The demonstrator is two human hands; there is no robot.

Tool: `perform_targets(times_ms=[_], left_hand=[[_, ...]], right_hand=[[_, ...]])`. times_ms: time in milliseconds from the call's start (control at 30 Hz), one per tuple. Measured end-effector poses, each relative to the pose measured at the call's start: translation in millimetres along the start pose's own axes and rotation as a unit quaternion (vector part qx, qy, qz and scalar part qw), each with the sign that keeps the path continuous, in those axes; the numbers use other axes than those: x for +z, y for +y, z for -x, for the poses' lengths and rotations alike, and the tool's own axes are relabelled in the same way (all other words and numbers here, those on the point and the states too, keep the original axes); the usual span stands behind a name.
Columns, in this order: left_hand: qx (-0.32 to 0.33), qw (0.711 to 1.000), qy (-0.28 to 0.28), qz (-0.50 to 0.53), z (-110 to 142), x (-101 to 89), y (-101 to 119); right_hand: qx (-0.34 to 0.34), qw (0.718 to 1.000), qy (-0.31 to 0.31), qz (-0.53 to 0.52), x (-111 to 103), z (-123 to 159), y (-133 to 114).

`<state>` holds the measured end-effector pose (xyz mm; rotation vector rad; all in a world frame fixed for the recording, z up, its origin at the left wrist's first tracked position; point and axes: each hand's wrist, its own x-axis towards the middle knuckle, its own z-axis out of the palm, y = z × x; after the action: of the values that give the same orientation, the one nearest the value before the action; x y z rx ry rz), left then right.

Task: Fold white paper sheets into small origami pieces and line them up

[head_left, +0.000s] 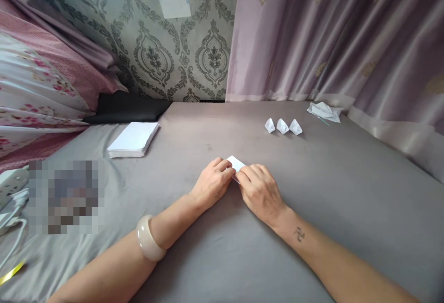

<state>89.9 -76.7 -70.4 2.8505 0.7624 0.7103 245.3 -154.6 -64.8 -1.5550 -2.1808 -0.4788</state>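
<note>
A small folded piece of white paper (236, 163) is held between my two hands, low over the grey sheet (222, 261). My left hand (213, 180) is closed on its left edge, the fingers bent over it. On the right side, my right hand (260, 189) grips the same paper with thumb and curled fingers. Both hands cover most of the lower part of the paper, so its full shape is hidden. Beyond them, to the right, three small folded white paper shapes (282, 126) stand in a row.
A thick stack of white paper (133, 139) lies at the left, in front of a black cloth (128, 106). Loose crumpled white paper (325, 111) sits at the far right near the curtain (294, 39). A power strip (14, 178) with cables is at the left edge.
</note>
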Motion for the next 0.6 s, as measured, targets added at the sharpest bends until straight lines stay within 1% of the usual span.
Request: perform_targets(times_ms=[67,133,200,267,333,400,467,533,600], left_hand=[[-0.009,0.999,0.005,0.046,1.7,1.8,-2.3],[-0.026,0.996,0.036,0.083,3.3,4.4,-7.2],[-0.043,0.989,0.065,0.122,3.9,7.1,-11.3],[-0.055,0.982,0.072,0.164,3.5,9.6,-13.2],[-0.049,0.980,0.056,0.185,2.4,11.4,-13.8],[-0.025,0.987,0.030,0.156,1.5,11.5,-13.8],[-0.007,0.996,0.006,0.085,1.2,9.0,-12.8],[0.001,1.000,-0.023,0.014,1.6,4.0,-9.7],[0.005,0.998,-0.061,-0.023,2.4,-1.6,-4.5]], right_hand=[[0.031,0.998,-0.015,-0.052,1.0,1.6,5.3],[0.065,0.991,-0.025,-0.110,3.2,3.5,16.6],[0.089,0.982,-0.015,-0.164,6.1,5.3,30.6],[0.095,0.976,-0.005,-0.194,9.0,6.8,42.7],[0.081,0.977,-0.005,-0.198,10.7,8.1,49.7],[0.052,0.981,-0.027,-0.184,10.8,9.4,51.0],[0.023,0.985,-0.057,-0.162,8.9,10.6,48.3],[0.011,0.987,-0.078,-0.141,5.5,11.5,44.3],[0.011,0.986,-0.095,-0.137,1.7,12.1,41.4]])
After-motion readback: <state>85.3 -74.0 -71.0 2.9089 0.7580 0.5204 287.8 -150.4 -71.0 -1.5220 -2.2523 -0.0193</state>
